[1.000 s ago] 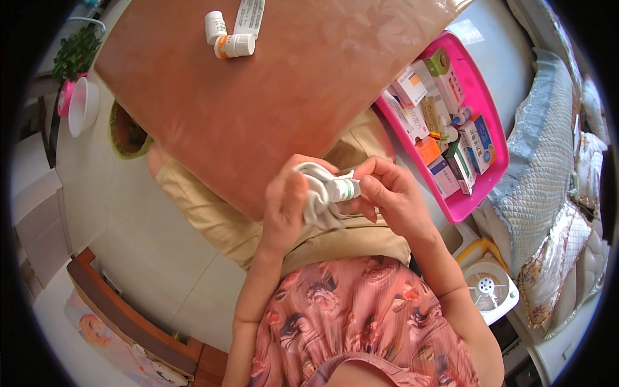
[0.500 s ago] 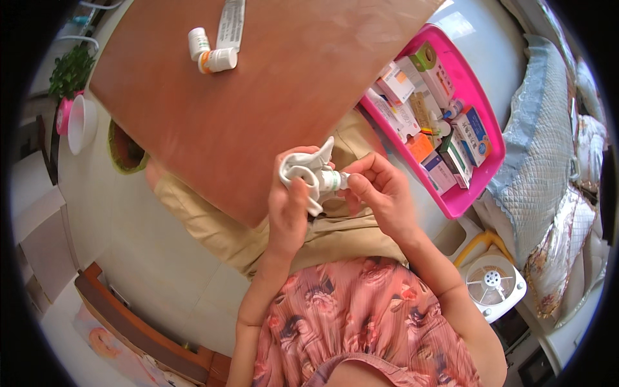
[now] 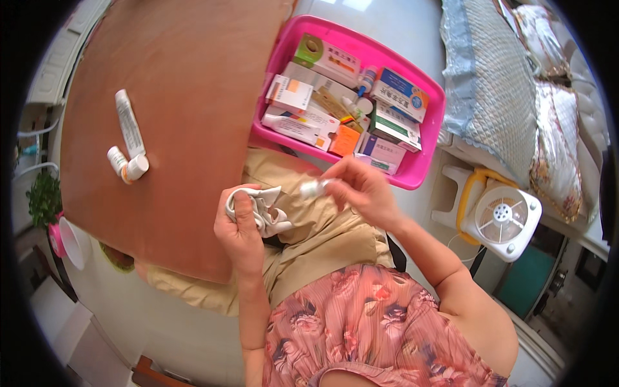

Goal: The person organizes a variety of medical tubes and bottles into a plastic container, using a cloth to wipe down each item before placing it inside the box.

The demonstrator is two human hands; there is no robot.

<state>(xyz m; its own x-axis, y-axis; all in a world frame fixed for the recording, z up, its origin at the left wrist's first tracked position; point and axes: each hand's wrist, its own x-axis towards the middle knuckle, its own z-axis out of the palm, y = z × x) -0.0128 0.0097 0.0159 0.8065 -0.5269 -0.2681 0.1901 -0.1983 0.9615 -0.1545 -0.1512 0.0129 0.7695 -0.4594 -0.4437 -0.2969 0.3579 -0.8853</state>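
My left hand (image 3: 240,229) is closed around a crumpled white cloth (image 3: 263,211), with the thumb pressed into its folds. Up and to the right, my right hand (image 3: 366,192) pinches a small white bottle (image 3: 312,188) at its end, above my lap. The bottle is smeared by motion and stands apart from the cloth. Just beyond the right hand, a pink plastic basket (image 3: 431,145) holds several medicine boxes, a white tube and small bottles; an orange box (image 3: 345,140) lies near its close rim.
On the brown table (image 3: 174,213) to the left, a white tube (image 3: 129,126) lies beside two small white bottles, one with an orange band (image 3: 135,169). A white fan (image 3: 509,219) stands at the right. Behind it is a pale blue quilted cover (image 3: 493,97).
The right hand has drawn the small bottle out of the cloth and moved it away toward the basket. The cloth stays in the left hand. The view has swung toward the right.
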